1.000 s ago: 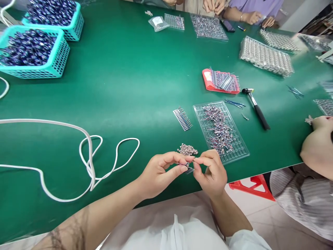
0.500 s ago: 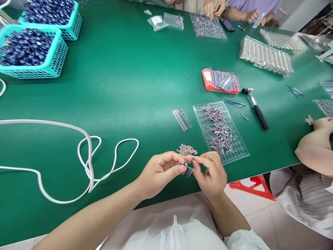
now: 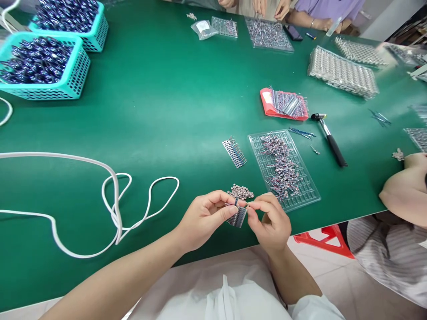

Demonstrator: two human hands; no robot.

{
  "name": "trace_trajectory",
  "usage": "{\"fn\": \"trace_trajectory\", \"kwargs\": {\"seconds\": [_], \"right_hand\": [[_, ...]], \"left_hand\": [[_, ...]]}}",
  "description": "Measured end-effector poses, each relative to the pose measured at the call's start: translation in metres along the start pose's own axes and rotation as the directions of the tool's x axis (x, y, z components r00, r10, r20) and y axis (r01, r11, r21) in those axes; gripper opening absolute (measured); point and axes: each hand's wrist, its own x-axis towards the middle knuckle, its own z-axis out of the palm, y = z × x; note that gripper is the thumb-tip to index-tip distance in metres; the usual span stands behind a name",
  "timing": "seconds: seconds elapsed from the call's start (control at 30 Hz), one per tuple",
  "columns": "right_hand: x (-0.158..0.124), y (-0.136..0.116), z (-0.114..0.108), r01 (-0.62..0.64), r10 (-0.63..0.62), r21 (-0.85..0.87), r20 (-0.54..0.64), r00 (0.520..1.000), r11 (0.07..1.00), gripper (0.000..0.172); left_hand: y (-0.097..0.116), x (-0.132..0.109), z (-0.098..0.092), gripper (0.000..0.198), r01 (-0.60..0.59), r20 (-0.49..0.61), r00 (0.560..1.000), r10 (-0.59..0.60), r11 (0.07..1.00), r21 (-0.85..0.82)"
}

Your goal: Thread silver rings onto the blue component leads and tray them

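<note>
My left hand (image 3: 203,222) pinches a small comb-like strip of pins (image 3: 239,218) between thumb and fingers. At the strip's right end, the thumb and forefinger of my right hand (image 3: 271,218) are pressed together; whatever is between their tips is too small to name. Just beyond my fingertips lies a pile of small round metal pieces (image 3: 242,192). Another pin strip (image 3: 235,152) rests flat on the table. To its right is a clear plastic tray (image 3: 308,191) bearing a heap of thin-wired small parts (image 3: 283,169).
A rubber-headed hammer (image 3: 335,149) and a red packet of strips (image 3: 267,104) lie beyond the tray. White cable (image 3: 116,204) loops at left, below turquoise baskets (image 3: 78,75) of dark blue parts. Co-workers' hands (image 3: 270,9) work across the table; a person's arm (image 3: 405,182) is at right.
The strip in my left hand has turned so that more of its flat side shows. My right fingertips have come down slightly, closer to its end.
</note>
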Motion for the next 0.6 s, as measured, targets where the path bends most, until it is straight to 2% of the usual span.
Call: {"fn": "trace_trajectory", "kwargs": {"seconds": [0.1, 0.2, 0.37, 0.6], "right_hand": [[-0.0021, -0.0001, -0.0006, -0.116, 0.113, 0.196, 0.027, 0.993, 0.974, 0.020], [-0.0034, -0.0006, -0.0006, -0.181, 0.173, 0.285, 0.055, 0.983, 0.941, 0.019], [-0.0025, -0.0014, 0.0006, -0.192, 0.182, 0.304, 0.063, 0.981, 0.933, 0.017], [-0.0042, 0.0001, 0.0009, -0.202, 0.194, 0.269, 0.058, 0.979, 0.942, 0.011]], "left_hand": [[-0.0010, 0.0013, 0.0008, 0.023, -0.004, -0.059, 0.998, 0.005, 1.000, 0.013], [-0.0027, 0.0018, 0.0021, 0.022, -0.006, -0.103, 0.995, 0.014, 0.997, 0.078], [-0.0039, 0.0017, 0.0036, 0.017, -0.027, -0.105, 0.993, 0.046, 0.984, 0.176], [-0.0060, 0.0026, 0.0012, 0.014, -0.054, -0.085, 0.994, 0.075, 0.973, 0.224]]}}
